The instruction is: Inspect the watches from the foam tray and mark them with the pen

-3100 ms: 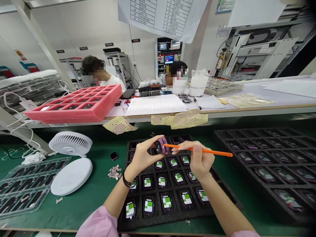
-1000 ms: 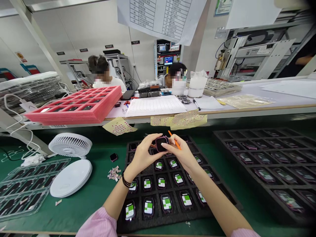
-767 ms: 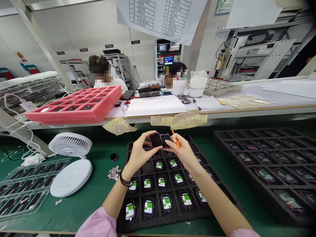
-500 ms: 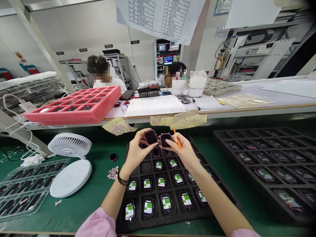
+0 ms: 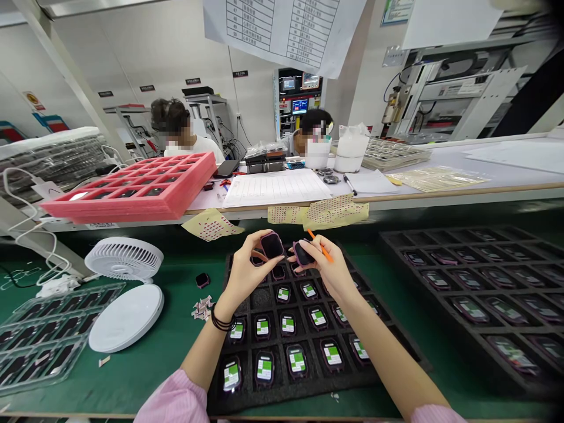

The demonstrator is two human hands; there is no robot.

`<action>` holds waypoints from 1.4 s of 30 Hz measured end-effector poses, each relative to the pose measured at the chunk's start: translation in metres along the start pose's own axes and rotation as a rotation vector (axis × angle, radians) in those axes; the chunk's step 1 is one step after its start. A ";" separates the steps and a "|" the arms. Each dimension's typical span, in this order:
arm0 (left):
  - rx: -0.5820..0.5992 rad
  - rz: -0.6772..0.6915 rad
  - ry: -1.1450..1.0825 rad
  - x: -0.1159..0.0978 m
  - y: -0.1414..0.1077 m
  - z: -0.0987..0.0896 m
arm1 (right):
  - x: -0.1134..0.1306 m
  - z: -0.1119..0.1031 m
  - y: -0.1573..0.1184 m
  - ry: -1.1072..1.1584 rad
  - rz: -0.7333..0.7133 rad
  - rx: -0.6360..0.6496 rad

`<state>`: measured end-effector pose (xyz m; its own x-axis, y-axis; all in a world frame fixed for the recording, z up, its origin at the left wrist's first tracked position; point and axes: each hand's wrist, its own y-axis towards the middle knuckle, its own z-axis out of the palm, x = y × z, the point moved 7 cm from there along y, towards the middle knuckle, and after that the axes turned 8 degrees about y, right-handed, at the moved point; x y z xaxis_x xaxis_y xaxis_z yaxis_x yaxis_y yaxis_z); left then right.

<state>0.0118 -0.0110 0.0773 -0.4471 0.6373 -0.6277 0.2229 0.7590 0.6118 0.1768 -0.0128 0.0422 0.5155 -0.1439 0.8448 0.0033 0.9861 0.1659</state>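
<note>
My left hand [image 5: 251, 261] is closed on a purple-rimmed smartwatch case [image 5: 272, 245] with a dark screen. Beside it, my right hand [image 5: 329, 267] grips a second watch case [image 5: 304, 253], tilted, its screen dark too. An orange stick-like tool [image 5: 321, 245] also sits in the right hand, slanting out past the fingers. Both watches are above the far part of a black foam tray [image 5: 259, 301]. Several watches in that tray show green and white screens, such as the one in the front row [image 5: 296, 361]. The forearms cover part of the tray.
A second black tray of watches [image 5: 471, 276] lies at the right. To the left are a white fan [image 5: 126, 320], a clear tray of dark parts [image 5: 57, 329] and a lone watch [image 5: 202, 280]. A pink foam tray [image 5: 171, 205] rests on the shelf; two people sit behind.
The right hand's watch has shifted right, away from the left one, and turned at a slant. The left hand's watch has barely moved.
</note>
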 end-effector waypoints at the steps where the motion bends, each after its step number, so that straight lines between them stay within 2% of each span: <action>1: 0.001 0.000 0.001 0.000 0.000 0.000 | -0.001 -0.002 0.001 -0.007 0.004 -0.012; 4: 0.004 0.001 0.001 0.000 -0.001 0.001 | -0.002 -0.004 0.003 0.001 0.028 -0.029; 7: 0.009 0.003 0.001 0.000 -0.001 0.001 | -0.002 0.000 0.003 0.033 0.040 0.015; 11: 0.001 0.008 0.007 0.000 0.000 0.000 | 0.002 0.007 0.000 0.027 -0.017 0.067; 22: 0.006 0.001 -0.004 0.002 0.001 0.001 | 0.005 0.010 -0.003 -0.077 -0.080 0.040; 24: 0.000 -0.005 -0.023 0.003 0.001 0.002 | 0.010 0.004 -0.001 -0.125 -0.115 0.038; 26: 0.010 -0.013 -0.049 0.005 0.000 0.008 | 0.018 -0.012 0.003 -0.250 -0.186 -0.003; 29: 0.126 -0.022 -0.048 0.013 -0.004 0.038 | 0.028 -0.056 0.012 -0.665 -0.312 -0.147; 31: 0.297 -0.003 0.007 0.021 -0.007 0.074 | 0.020 -0.089 0.022 -0.931 -0.265 -0.176; 33: 0.485 0.056 0.098 0.028 -0.011 0.116 | 0.005 -0.120 0.033 -1.104 -0.176 -0.194; 35: 0.548 0.089 0.242 0.039 -0.008 0.150 | -0.009 -0.145 0.041 -1.191 -0.105 -0.212; 37: 0.582 0.061 0.402 0.053 -0.003 0.176 | -0.020 -0.157 0.046 -1.222 -0.083 -0.203; 39: 0.612 0.032 0.478 0.064 0.000 0.193 | -0.026 -0.164 0.048 -1.242 -0.075 -0.188; 42: 0.631 0.019 0.498 0.070 -0.001 0.201 | -0.023 -0.172 0.045 -1.261 -0.080 -0.194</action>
<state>0.1543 0.0594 -0.0635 -0.7388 0.6296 -0.2403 0.6157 0.7756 0.1392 0.3125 0.0496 -0.0574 -0.6583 -0.0762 0.7489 0.1758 0.9518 0.2514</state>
